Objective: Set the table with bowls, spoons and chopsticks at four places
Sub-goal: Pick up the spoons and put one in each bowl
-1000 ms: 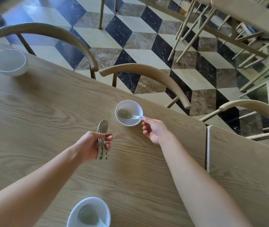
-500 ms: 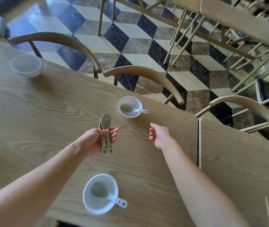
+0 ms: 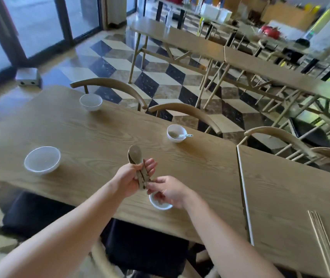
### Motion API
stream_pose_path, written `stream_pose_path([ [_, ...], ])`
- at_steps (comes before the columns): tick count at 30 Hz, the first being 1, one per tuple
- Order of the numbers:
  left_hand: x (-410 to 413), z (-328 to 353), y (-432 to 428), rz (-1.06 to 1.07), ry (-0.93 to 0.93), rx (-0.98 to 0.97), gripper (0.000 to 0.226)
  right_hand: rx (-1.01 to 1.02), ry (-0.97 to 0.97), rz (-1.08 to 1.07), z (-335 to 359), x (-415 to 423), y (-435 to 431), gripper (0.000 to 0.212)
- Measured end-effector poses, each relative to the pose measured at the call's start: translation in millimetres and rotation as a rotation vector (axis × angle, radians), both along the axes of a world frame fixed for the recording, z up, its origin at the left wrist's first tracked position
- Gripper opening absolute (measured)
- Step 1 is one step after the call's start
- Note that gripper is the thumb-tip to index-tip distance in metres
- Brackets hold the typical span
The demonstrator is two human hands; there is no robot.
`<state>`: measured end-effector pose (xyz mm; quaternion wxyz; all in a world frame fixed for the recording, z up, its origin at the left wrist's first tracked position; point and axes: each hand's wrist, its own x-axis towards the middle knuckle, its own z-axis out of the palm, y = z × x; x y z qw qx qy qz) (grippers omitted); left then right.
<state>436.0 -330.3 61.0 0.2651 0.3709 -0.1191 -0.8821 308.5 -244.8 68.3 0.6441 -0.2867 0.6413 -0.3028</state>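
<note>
Spoons (image 3: 138,167): two nested, it seems, standing near upright in the left hand (image 3: 129,178), bowls up and handles down, above the near edge of the bench (image 3: 92,137). Left grip clenched round the handles; right hand (image 3: 169,192) pinching at the lower handle ends, fingertips (image 3: 150,184) touching them, likely peeling one off the stack, not yet holding it alone. Look like glazed ceramic: stiff, light, slick, and apt to chip or break if dropped on wood or on the tiled floor (image 3: 160,83). Best taken by the handle, near its tail, thumb on top, then slid free along the length rather than levered, as nested glaze can stick and then let go at once. Best laid into a bowl gently, no clatter against the rim. Four white bowls out: near bowl (image 3: 160,205) just under the right hand, contents hidden; far right bowl (image 3: 176,133) already with a spoon (image 3: 180,135); left bowl (image 3: 42,160) and far left bowl (image 3: 91,101) without one. Chopsticks (image 3: 324,243) lying bundled on the adjoining bench at right, untouched
</note>
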Motion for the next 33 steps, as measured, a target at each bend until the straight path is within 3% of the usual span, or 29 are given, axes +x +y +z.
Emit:
stream_pose_path([
  [4, 76, 6, 43, -0.006, -0.041, -0.013, 0.035, -0.058, 0.077, 0.043, 15, 84, 34, 0.004],
  [8, 151, 4, 71, -0.025, -0.065, 0.007, 0.035, -0.073, 0.012, 0.065, 19, 147, 58, 0.015],
  [13, 225, 9, 94, -0.009, -0.090, -0.025, 0.034, -0.100, -0.001, 0.093, 27, 199, 69, 0.012],
  [21, 288, -5, 90, 0.067, -0.219, -0.009, 0.041, -0.059, -0.064, -0.019, 29, 226, 35, 0.022],
  [26, 312, -20, 76, 0.097, -0.294, 0.065, 0.031, -0.004, -0.051, -0.050, 14, 235, 2, 0.020],
  [31, 320, -33, 22, 0.073, -0.287, 0.120, 0.021, 0.028, -0.114, -0.075, -9, 241, -53, 0.018],
  [33, 319, -38, -9, 0.047, -0.311, 0.113, 0.027, 0.042, -0.109, -0.057, -17, 238, -83, 0.017],
])
